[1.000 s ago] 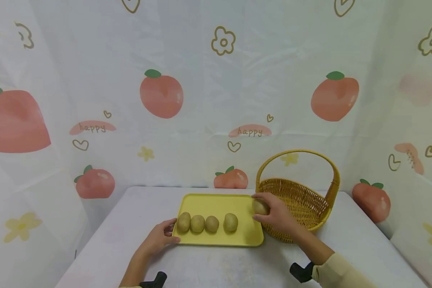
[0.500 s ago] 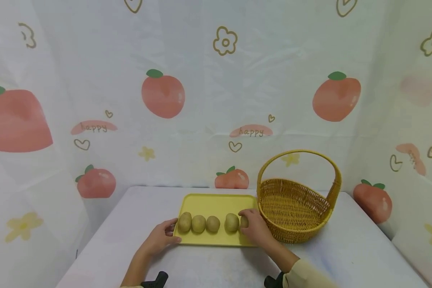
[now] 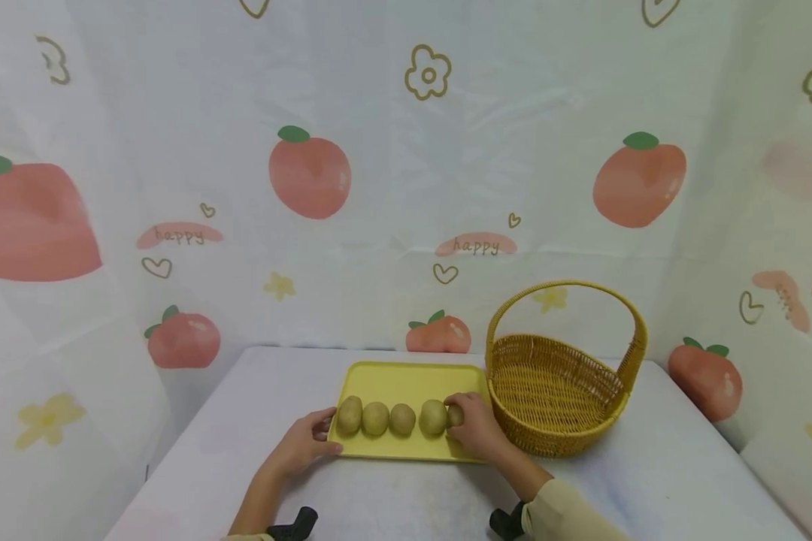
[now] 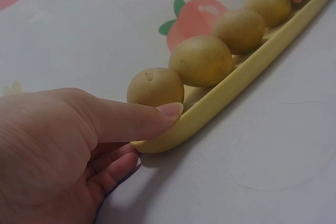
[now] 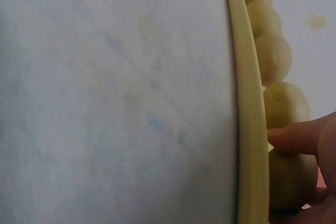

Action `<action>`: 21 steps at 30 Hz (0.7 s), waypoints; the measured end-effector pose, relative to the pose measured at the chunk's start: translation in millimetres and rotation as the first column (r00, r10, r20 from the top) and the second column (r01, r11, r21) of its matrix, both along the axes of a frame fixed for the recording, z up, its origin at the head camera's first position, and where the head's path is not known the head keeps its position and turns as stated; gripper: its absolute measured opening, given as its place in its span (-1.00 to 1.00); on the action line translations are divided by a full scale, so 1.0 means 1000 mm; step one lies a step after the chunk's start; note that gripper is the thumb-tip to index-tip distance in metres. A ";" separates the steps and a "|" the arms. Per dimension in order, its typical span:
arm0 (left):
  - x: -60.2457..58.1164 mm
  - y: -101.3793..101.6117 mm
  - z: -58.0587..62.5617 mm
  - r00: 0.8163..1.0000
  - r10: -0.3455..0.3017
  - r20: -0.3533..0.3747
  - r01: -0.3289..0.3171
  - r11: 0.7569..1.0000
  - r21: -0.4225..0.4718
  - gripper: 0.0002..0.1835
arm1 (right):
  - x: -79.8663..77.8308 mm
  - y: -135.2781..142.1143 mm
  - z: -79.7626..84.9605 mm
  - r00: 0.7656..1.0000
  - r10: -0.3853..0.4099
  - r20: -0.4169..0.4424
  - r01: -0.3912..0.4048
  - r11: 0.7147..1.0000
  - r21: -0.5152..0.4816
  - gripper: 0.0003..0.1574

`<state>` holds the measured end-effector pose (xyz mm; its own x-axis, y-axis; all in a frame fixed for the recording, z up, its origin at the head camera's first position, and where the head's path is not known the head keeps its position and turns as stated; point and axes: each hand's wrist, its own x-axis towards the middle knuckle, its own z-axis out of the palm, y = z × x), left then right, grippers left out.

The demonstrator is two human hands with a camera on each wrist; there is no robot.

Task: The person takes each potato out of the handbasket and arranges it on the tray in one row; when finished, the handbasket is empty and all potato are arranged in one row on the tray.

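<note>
Several potatoes stand in a row on a yellow tray [image 3: 413,379]. At the row's right end my right hand [image 3: 477,430] holds a potato [image 5: 293,182], its thumb and fingers on either side and the fruit-printed cloth beyond. This potato is on or just above the tray, beside another potato [image 3: 434,417]. My left hand [image 3: 303,445] grips the tray's left end. In the left wrist view its thumb lies over the rim and its fingers [image 4: 118,169] are below, close to the leftmost potato [image 4: 156,86]. Part of the held potato is hidden by my right hand.
A woven basket [image 3: 551,443] with a tall arched handle stands right of the tray, close to its edge. Its visible inside shows bare weave. A white cloth [image 3: 406,496] covers the table, and a printed curtain [image 3: 379,188] hangs behind.
My right hand has brought its potato leftward from the basket side of the tray to the row's end. The neighbouring potato has shifted slightly left. My left hand keeps its hold.
</note>
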<state>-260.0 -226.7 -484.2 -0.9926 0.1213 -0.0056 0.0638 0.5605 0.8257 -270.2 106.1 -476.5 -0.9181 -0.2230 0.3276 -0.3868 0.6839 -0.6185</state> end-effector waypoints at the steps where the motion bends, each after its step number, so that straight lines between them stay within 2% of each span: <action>1: 0.000 0.000 0.001 1.000 0.004 0.001 -0.004 1.000 -0.004 -0.17 | -0.001 -0.001 -0.001 1.000 0.006 -0.019 -0.006 1.000 0.004 -0.47; 5: -0.001 -0.001 0.002 1.000 0.022 0.010 -0.022 1.000 -0.017 -0.17 | -0.003 -0.006 -0.004 0.998 0.012 -0.067 -0.010 0.999 0.033 -0.47; 11: -0.003 -0.001 -0.003 1.000 0.017 0.018 -0.017 1.000 -0.013 -0.16 | -0.001 -0.009 -0.007 0.999 -0.035 -0.030 0.036 0.999 0.038 -0.47; 16: -0.005 -0.001 -0.005 1.000 0.010 0.010 -0.010 1.000 -0.009 -0.16 | 0.000 -0.007 -0.007 0.999 -0.023 -0.031 0.023 0.999 -0.022 -0.42; 21: -0.004 -0.001 -0.003 1.000 0.010 0.014 -0.009 1.000 -0.011 -0.16 | 0.002 -0.002 -0.004 1.000 -0.009 0.024 0.011 0.993 -0.121 -0.38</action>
